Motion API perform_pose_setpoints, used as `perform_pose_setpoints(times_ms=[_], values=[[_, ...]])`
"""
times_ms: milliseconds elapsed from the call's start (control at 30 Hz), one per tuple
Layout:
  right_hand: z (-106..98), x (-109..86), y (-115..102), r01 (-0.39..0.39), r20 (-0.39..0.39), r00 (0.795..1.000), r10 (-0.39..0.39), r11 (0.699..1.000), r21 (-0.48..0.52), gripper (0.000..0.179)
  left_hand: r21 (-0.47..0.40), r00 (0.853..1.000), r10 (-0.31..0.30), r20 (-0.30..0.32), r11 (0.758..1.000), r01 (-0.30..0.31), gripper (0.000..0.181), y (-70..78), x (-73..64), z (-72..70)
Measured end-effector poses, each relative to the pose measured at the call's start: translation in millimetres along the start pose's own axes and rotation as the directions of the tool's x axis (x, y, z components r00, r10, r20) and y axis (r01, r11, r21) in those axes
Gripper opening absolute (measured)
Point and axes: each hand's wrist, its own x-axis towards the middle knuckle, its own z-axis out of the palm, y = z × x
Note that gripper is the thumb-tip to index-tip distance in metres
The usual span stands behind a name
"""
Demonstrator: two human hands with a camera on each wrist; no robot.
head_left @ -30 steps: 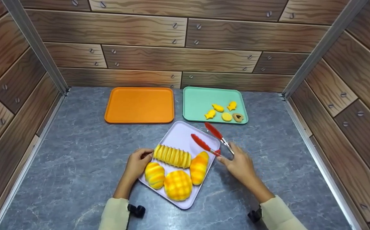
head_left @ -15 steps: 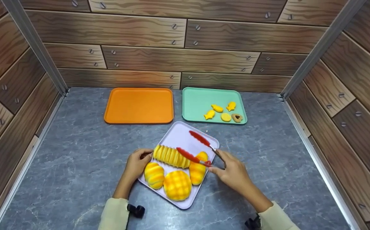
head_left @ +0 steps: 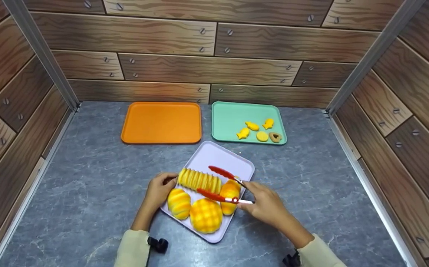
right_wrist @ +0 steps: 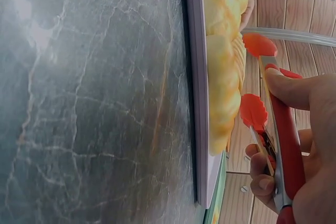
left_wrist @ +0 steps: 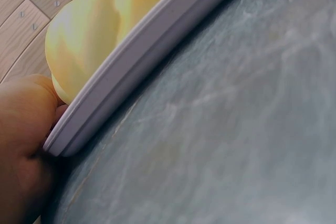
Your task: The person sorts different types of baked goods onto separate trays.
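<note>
My right hand (head_left: 264,203) grips a pair of red-tipped tongs (head_left: 214,195), their jaws spread apart over the bread. In the right wrist view, the thumb lies on one arm of the tongs (right_wrist: 289,145) and fingers curl round the other. Below them is a ridged, sliced-looking yellow loaf (head_left: 199,181) on a tilted lilac tray (head_left: 214,154). A long orange-yellow bread (head_left: 230,196), a round checked bun (head_left: 206,216) and a striped roll (head_left: 179,204) share the tray. My left hand (head_left: 159,191) holds the tray's left edge, thumb and fingers about the rim (left_wrist: 121,61).
Behind stand an orange tray (head_left: 161,122) at left and a green tray (head_left: 229,115) at right. On the green one lie several small yellow fish-shaped pieces (head_left: 252,126), a round yellow piece (head_left: 262,136) and a brown heart-hole cookie (head_left: 275,137). Wood-patterned walls enclose the table.
My right hand has brought the open tongs down and left, from the lilac tray's far right corner to over the breads. The left hand and the tray stay put.
</note>
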Motion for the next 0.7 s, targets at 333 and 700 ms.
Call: perform_pose_setpoints(times_ms=[333,700], values=[[0.8,6.7,-0.5,0.060,0.006,0.998,-0.060,0.998,-0.010,0.069,-0.009,1.000,0.017,-0.004,1.000,-0.017,0.018,0.5,-0.5,1.3],[-0.4,23.6,-7.3,0.127,0.066,0.991,-0.121,0.987,-0.102,0.066,-0.002,1.000,-0.012,-0.001,1.000,0.012,0.018,0.0,0.8,1.5]])
